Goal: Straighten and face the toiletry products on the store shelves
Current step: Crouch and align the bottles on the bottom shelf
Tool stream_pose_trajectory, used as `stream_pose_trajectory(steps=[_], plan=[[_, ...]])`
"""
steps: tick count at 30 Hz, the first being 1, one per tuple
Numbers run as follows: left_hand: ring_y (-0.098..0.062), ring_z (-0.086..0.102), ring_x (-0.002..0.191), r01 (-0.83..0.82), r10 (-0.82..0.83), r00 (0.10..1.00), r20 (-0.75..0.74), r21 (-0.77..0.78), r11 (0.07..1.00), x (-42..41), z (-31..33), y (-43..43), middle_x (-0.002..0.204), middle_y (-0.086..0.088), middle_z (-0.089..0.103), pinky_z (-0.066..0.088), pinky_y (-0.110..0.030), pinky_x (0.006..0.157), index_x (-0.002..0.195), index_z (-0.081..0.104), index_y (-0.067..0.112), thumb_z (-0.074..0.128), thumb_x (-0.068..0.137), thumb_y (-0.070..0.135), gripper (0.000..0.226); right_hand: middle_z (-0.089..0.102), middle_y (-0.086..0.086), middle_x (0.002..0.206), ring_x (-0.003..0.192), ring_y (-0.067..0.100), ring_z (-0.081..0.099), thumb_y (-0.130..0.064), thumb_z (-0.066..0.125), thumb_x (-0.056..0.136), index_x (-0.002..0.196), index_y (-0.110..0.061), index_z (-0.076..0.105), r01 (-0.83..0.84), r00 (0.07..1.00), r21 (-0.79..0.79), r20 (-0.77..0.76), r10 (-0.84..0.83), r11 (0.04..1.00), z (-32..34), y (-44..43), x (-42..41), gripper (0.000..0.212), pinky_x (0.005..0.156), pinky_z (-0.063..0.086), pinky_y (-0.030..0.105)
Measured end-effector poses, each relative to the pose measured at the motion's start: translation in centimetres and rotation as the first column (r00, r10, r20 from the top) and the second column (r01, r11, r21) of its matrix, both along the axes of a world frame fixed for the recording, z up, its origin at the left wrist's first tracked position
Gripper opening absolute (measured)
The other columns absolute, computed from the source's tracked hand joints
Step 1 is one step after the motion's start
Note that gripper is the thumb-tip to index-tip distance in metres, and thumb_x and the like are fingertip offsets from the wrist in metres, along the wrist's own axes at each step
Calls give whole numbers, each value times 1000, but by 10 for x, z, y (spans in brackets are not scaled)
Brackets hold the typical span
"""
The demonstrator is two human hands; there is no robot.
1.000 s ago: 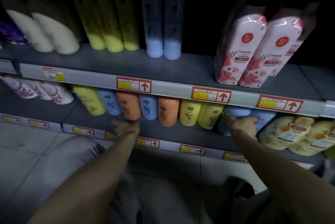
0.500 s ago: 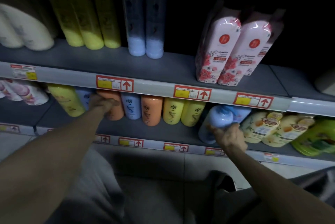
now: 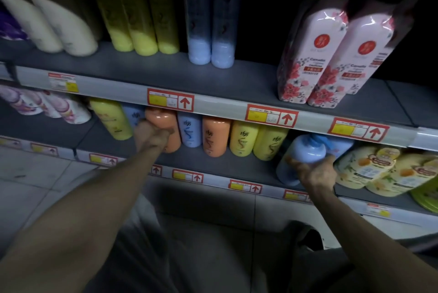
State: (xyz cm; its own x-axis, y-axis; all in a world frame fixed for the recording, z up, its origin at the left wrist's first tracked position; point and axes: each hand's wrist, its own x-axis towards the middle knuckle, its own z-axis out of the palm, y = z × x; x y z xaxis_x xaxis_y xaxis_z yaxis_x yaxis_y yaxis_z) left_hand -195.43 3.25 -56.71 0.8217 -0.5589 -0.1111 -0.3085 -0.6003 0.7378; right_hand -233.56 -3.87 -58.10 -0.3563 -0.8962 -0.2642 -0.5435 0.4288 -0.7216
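Dim store aisle, grey metal shelving. Left hand (image 3: 151,135) grips orange bottle (image 3: 166,119) in lower shelf (image 3: 220,164) row, blue bottles on either side. Right hand (image 3: 315,174) wraps around pale blue bottle (image 3: 305,151), tilted at the shelf's front edge, just beside yellow pouches (image 3: 369,169). Red-bordered price tags (image 3: 170,103) line shelf lips. Upper shelf (image 3: 147,72) carries tall bottles and floral pink packs (image 3: 312,55). Pale tiled floor (image 3: 35,186) below.
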Motion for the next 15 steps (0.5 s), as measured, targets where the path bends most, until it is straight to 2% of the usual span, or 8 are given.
stream_pose_trajectory(steps=[4,6,9,12,15], plan=[[-29,68,104,85,-87,996,19,66,994,-21,12,33,113,-10,72,43,-25,79,112,66,5,91,68,38,60,53,27,141,125,50,55,-36,93,72,147,-11,35,2,998,-12,63,-1,1000,11,9,-1,97,101,49,53],[-31,67,109,110,-113,993,37,64,992,-38,21,48,115,-13,70,41,-24,81,115,63,4,91,68,31,61,54,26,140,124,48,56,-35,94,70,145,-10,38,-2,993,-26,116,5,1000,15,19,-2,98,101,49,54],[-33,67,106,202,-207,975,80,59,978,-65,32,62,109,-14,70,41,-24,78,108,60,11,88,72,22,47,59,24,133,119,45,61,-39,96,66,139,-7,42,-12,989,-71,146,23,997,15,40,-5,97,99,53,53],[-26,66,105,286,-291,955,50,81,955,-93,42,68,105,-7,70,44,-26,82,108,61,14,87,75,30,45,62,20,132,118,42,62,-46,93,66,138,-9,45,22,983,-125,182,1,992,19,55,-13,95,99,50,49],[-24,68,104,365,-370,928,45,81,927,-128,39,66,109,-6,73,46,-24,81,111,65,13,87,74,36,49,58,23,138,124,44,58,-42,92,71,142,-7,42,98,976,-143,209,-67,985,29,59,-23,93,101,47,48]])
